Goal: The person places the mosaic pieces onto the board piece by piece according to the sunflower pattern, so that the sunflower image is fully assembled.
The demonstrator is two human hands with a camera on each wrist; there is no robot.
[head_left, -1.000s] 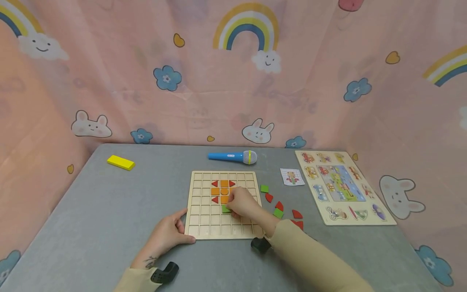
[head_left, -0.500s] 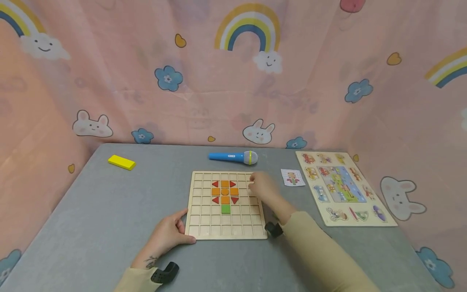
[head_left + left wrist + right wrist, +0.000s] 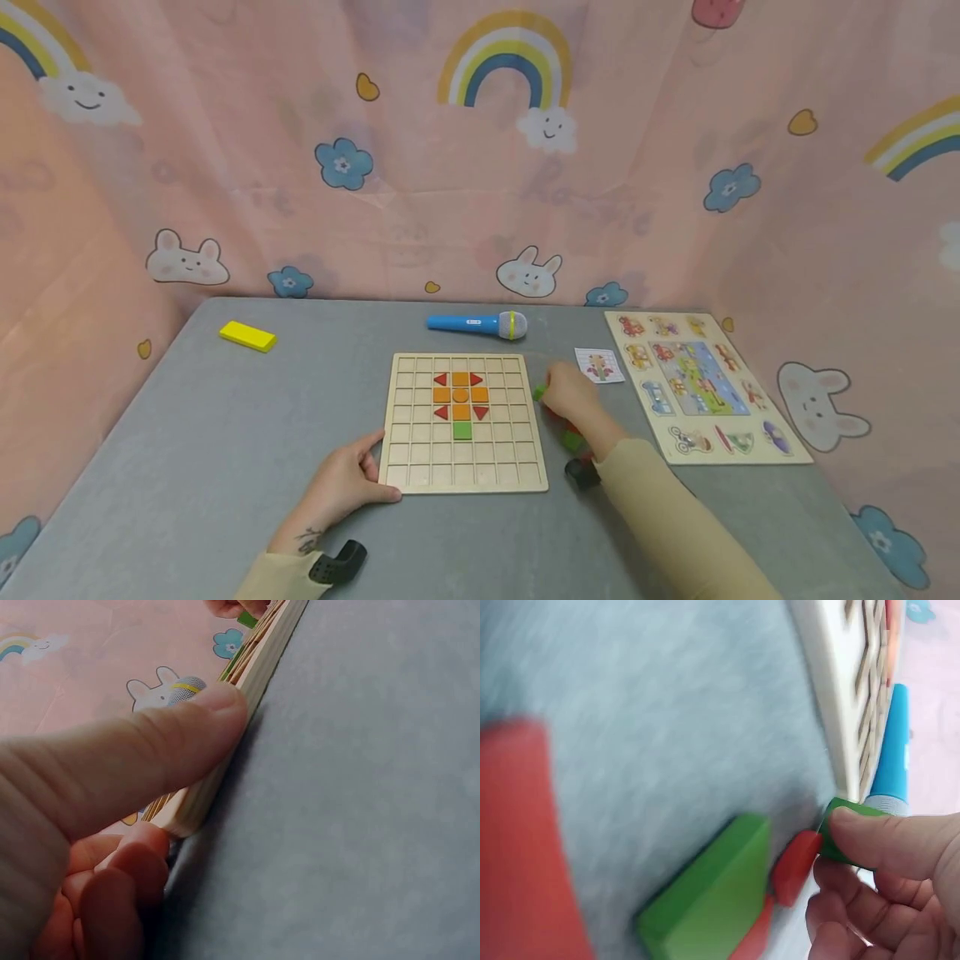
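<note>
My left hand (image 3: 345,479) grips the front left corner of a wooden grid board (image 3: 420,475), thumb on its front edge, fingers curled at the left side. Set in the board are orange squares (image 3: 461,412) around an orange disc (image 3: 460,396), red triangles (image 3: 481,413) at the corners and a green square (image 3: 462,431) below. Beyond the board's right edge, my right hand (image 3: 573,393) pinches another green square (image 3: 539,392) between thumb and fingers. In the right wrist view, a further green square (image 3: 712,892) and red pieces (image 3: 795,866) lie close by, partly overlapping.
A small pattern card (image 3: 600,366) lies past my right hand. Farther right is a picture puzzle board (image 3: 678,429). A blue toy microphone (image 3: 476,324) lies behind the grid board, and a yellow block (image 3: 247,336) sits at the back left of the grey table (image 3: 247,433).
My right hand has left the board, where a red triangle now shows at lower right of the orange squares, and moved right to a loose green square. The left hand has stayed put.
</note>
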